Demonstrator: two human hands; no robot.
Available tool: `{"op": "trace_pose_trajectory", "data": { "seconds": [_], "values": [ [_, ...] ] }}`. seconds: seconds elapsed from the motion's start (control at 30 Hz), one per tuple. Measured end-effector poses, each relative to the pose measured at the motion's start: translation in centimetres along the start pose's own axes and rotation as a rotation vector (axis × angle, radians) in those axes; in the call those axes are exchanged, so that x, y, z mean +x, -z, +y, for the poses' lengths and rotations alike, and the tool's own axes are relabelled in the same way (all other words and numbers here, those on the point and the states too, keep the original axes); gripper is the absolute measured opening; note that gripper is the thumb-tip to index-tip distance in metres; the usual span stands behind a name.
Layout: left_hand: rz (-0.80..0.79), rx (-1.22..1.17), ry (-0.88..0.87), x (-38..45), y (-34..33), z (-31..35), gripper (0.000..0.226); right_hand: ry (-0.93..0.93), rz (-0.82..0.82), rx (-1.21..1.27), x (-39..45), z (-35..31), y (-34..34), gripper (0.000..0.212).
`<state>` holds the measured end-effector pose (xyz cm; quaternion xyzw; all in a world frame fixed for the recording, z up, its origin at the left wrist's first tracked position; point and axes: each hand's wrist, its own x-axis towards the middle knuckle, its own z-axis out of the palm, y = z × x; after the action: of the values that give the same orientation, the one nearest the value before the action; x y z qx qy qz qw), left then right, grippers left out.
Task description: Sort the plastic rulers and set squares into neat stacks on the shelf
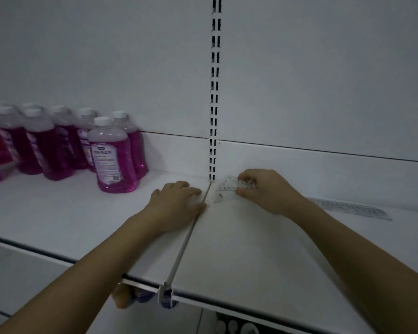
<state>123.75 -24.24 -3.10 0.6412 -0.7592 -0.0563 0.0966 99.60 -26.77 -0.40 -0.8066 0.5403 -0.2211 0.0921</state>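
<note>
A small stack of clear plastic set squares [225,191] lies on the white shelf [239,249] near the back, just right of the slotted upright. My right hand [266,191] pinches its right side between fingers and thumb. My left hand [179,201] rests on the shelf just left of the seam between the two shelf boards, fingers bent down onto the surface; whether something clear lies under them is unclear. A stack of clear straight rulers [350,208] lies flat further right, behind my right forearm.
Several bottles of purple liquid [111,157] with white caps stand at the back left of the shelf. A slotted metal upright [214,92] runs up the back wall. The shelf's front edge [203,302] is below my arms, with items on a lower shelf beneath.
</note>
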Motion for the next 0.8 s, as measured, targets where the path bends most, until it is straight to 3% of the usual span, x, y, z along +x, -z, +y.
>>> {"op": "trace_pose_trajectory", "data": {
  "seconds": [0.37,0.8],
  "values": [
    [0.057,-0.074,-0.051,-0.9,-1.2,-0.8,0.052,-0.088,-0.067,-0.023,0.2,-1.4,-1.7,0.037],
    [0.154,-0.077,-0.106,-1.2,0.2,0.0,0.042,-0.337,0.072,-0.136,-8.0,-3.6,1.7,0.025]
  ]
}}
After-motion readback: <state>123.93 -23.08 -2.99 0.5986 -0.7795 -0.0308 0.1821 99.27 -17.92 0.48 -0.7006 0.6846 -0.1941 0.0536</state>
